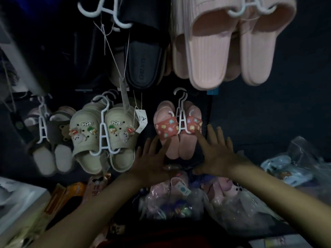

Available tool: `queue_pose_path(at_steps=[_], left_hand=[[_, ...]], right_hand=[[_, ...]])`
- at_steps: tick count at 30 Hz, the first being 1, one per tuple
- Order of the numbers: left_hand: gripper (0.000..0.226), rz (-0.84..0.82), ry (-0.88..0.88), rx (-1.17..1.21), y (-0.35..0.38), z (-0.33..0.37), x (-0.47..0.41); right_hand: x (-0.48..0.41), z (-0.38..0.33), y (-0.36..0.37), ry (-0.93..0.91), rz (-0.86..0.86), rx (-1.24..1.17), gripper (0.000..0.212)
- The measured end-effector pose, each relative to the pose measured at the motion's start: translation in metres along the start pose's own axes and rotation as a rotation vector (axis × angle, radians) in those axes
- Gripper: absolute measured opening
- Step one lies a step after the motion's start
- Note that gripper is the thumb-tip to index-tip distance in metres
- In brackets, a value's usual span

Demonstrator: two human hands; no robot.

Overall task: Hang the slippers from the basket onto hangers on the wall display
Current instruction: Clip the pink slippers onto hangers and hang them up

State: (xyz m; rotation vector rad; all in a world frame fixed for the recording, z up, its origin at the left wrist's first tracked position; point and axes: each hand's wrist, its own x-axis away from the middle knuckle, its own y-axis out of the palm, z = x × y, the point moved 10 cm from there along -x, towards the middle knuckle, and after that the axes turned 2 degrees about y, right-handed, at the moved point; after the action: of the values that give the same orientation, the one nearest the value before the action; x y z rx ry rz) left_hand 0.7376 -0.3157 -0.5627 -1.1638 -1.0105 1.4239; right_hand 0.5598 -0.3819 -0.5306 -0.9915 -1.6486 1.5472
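Where left hand [152,163] spreads, slippers [167,130] seem covered.

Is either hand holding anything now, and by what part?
Nothing is gripped. The left hand and right hand are open, fingers spread, beside the hung pink slippers.

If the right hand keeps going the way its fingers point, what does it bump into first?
Probably the small pink slippers with red straps. The forefinger of the right hand overlaps one strap in the picture, though the depth between them is unclear.
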Motion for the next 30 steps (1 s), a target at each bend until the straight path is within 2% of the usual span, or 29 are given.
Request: queue_pose_path(at_steps=[5,10,12,16,20,22,24,26,28,30], left_hand=[[0.107,-0.165,0.02,-0.027,0.023,-0.004,0.062],[0.109,-0.188,0.012,-0.027,0.05,-0.021,0.123],[0.107,-0.218,-0.014,0.043,0.069,-0.032,0.148],[0.096,-0.198,-0.076,0.267,0.095,-0.052,0.187],[0.073,-0.183,-0.148,0.456,0.136,-0.067,0.222],[0.045,-0.193,-0.202,0.593,0.16,-0.068,0.237],[0.02,-0.271,-0.3,0.666,0.189,-0.071,0.25],[0.013,-0.351,-0.344,0.675,0.216,-0.071,0.262],[0.026,-0.39,-0.405,0.719,0.238,-0.076,0.273],[0.057,-0.413,-0.454,0.741,0.253,-0.082,0.279]], right_hand=[[0.037,-0.017,0.039,-0.019,-0.151,0.019,0.141],[0.079,-0.043,0.096,-0.111,-0.289,-0.013,0.144],[0.097,-0.054,0.124,-0.155,-0.369,-0.017,0.144],[0.121,-0.067,0.164,-0.21,-0.412,-0.037,0.136],[0.143,-0.078,0.223,-0.252,-0.496,-0.024,0.126],[0.153,-0.08,0.264,-0.265,-0.598,-0.041,0.115],[0.162,-0.08,0.305,-0.314,-0.691,-0.018,0.102],[0.173,-0.082,0.335,-0.369,-0.777,-0.008,0.087],[0.184,-0.075,0.373,-0.337,-0.874,0.011,0.079],[0.196,-0.07,0.403,-0.302,-0.965,0.066,0.085]])
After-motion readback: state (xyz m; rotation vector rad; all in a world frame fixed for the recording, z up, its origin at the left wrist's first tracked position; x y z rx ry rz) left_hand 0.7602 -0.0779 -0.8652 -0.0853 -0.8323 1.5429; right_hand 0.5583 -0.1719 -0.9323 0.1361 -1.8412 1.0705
